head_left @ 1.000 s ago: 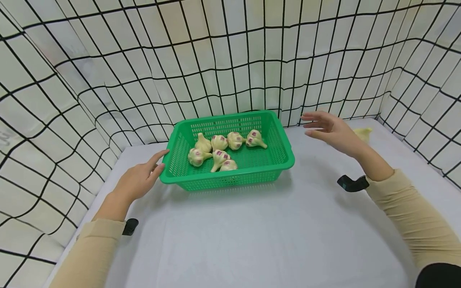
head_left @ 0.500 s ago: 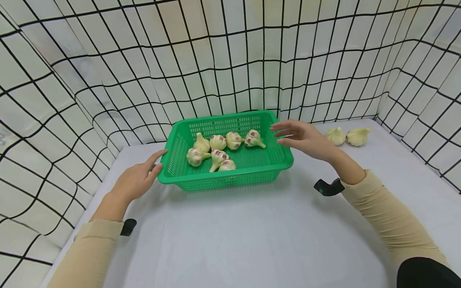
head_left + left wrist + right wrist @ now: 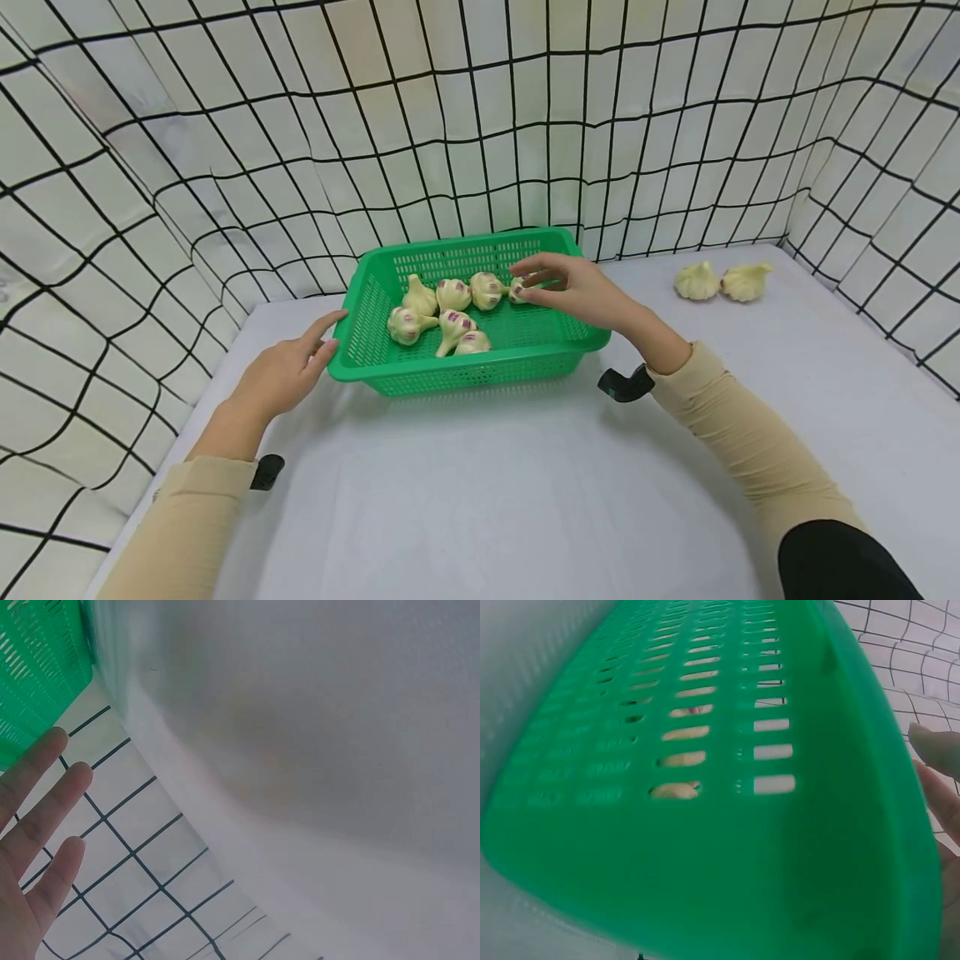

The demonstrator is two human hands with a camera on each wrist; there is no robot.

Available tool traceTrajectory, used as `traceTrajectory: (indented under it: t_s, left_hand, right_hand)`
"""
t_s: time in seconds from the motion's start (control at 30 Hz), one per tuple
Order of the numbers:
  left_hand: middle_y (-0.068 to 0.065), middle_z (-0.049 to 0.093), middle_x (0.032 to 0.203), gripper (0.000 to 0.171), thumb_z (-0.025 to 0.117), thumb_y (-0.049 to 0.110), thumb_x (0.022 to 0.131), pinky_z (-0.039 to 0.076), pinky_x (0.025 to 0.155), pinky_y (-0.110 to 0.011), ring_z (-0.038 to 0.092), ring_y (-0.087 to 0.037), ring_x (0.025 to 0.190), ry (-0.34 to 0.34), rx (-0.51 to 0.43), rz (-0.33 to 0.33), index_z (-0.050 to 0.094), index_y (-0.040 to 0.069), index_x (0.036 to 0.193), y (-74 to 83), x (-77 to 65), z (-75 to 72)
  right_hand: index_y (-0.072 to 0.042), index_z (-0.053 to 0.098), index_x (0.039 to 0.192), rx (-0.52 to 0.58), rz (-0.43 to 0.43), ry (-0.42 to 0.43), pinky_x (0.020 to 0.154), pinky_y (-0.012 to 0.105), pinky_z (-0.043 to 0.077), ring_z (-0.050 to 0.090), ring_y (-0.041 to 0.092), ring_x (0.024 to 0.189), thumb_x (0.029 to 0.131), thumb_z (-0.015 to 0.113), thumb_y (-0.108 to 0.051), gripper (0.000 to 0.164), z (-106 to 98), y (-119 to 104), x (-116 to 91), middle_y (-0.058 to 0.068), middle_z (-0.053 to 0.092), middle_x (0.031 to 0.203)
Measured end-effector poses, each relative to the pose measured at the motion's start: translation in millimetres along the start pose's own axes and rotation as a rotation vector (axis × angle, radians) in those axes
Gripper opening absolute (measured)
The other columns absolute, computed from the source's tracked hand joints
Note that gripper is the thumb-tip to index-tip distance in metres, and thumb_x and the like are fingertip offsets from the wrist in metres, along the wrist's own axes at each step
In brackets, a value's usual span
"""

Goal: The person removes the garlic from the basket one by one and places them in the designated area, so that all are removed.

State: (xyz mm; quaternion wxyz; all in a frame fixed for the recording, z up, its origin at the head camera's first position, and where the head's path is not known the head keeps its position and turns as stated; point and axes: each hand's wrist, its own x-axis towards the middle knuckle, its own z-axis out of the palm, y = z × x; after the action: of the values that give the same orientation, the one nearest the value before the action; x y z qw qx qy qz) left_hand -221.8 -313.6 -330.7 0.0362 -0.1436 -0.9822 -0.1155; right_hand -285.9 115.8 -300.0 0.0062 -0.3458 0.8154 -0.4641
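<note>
A green slotted plastic basket [image 3: 472, 383] holds several garlic bulbs marked with purple patches. My left hand [image 3: 281, 375] touches the basket's left rim with its fingers extended. In the left wrist view, those spread fingers [image 3: 49, 806] lie beside the basket wall. My right hand [image 3: 573, 290] reaches over the basket's right side, fingers loosely bent and holding nothing. Its fingertips overlap the rightmost garlic bulb [image 3: 519, 292], which is partly hidden behind them. The right wrist view is mostly filled by the basket's wall [image 3: 727, 862], with part of the hand past the rim.
Two pale garlic bulbs, one [image 3: 696, 282] and another [image 3: 746, 283], lie side by side on the white tabletop [image 3: 465, 492] to the right of the basket. A black grid net [image 3: 525, 125] over white sheeting rises behind and at both sides.
My right hand has moved left from beside the two loose garlic bulbs to over the basket, uncovering them. The left hand stays at the rim.
</note>
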Motion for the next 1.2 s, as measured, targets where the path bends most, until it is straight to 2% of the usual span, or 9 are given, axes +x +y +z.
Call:
traceTrajectory:
  t_s: [0.23, 0.5, 0.77, 1.0, 1.2]
  left_hand:
    - [-0.026, 0.070, 0.106, 0.056, 0.029, 0.046, 0.112, 0.051, 0.068, -0.053, 0.067, -0.033, 0.079, 0.001, -0.001, -0.004, 0.028, 0.019, 0.161, -0.4, 0.6, 1.1]
    - [-0.026, 0.070, 0.108, 0.057, 0.029, 0.046, 0.112, 0.052, 0.068, -0.053, 0.067, -0.033, 0.079, -0.001, -0.005, -0.002, 0.027, 0.019, 0.161, -0.7, 0.4, 2.7]
    - [-0.023, 0.070, 0.101, 0.056, 0.029, 0.046, 0.112, 0.050, 0.064, -0.049, 0.065, -0.030, 0.076, -0.007, -0.003, -0.002, 0.028, 0.019, 0.161, -0.7, 2.1, -0.4]
    - [-0.025, 0.070, 0.106, 0.057, 0.029, 0.048, 0.112, 0.050, 0.061, -0.046, 0.065, -0.028, 0.073, -0.005, 0.000, 0.001, 0.027, 0.019, 0.162, -1.6, 1.3, -0.9]
    - [-0.025, 0.070, 0.106, 0.058, 0.030, 0.047, 0.112, 0.051, 0.066, -0.051, 0.067, -0.033, 0.081, -0.012, 0.006, 0.001, 0.027, 0.018, 0.161, -0.6, 2.5, -0.4]
  right_hand:
    - [-0.004, 0.062, 0.136, 0.002, 0.029, -0.053, 0.099, 0.042, 0.051, 0.062, 0.028, 0.122, 0.100, 0.069, -0.013, 0.038, 14.4, -2.4, 11.9, 0.011, 0.061, 0.138]
    - [-0.002, 0.062, 0.137, -0.122, 0.050, -0.150, 0.099, 0.037, 0.051, 0.062, 0.031, 0.123, 0.100, 0.069, -0.014, 0.040, 32.2, -10.5, 21.8, 0.012, 0.061, 0.138]
    - [-0.004, 0.063, 0.137, -0.204, 0.085, -0.279, 0.099, 0.038, 0.050, 0.063, 0.030, 0.120, 0.100, 0.069, -0.018, 0.040, 42.1, -17.1, 31.5, 0.010, 0.064, 0.136]
    - [-0.009, 0.065, 0.136, -0.309, 0.148, -0.390, 0.096, 0.036, 0.051, 0.064, 0.028, 0.118, 0.100, 0.070, -0.025, 0.039, 55.5, -16.4, 39.1, 0.009, 0.064, 0.134]
    - [-0.008, 0.066, 0.134, -0.378, 0.119, -0.427, 0.096, 0.034, 0.050, 0.063, 0.023, 0.117, 0.101, 0.069, -0.022, 0.037, 60.7, -17.7, 43.8, 0.008, 0.066, 0.131]
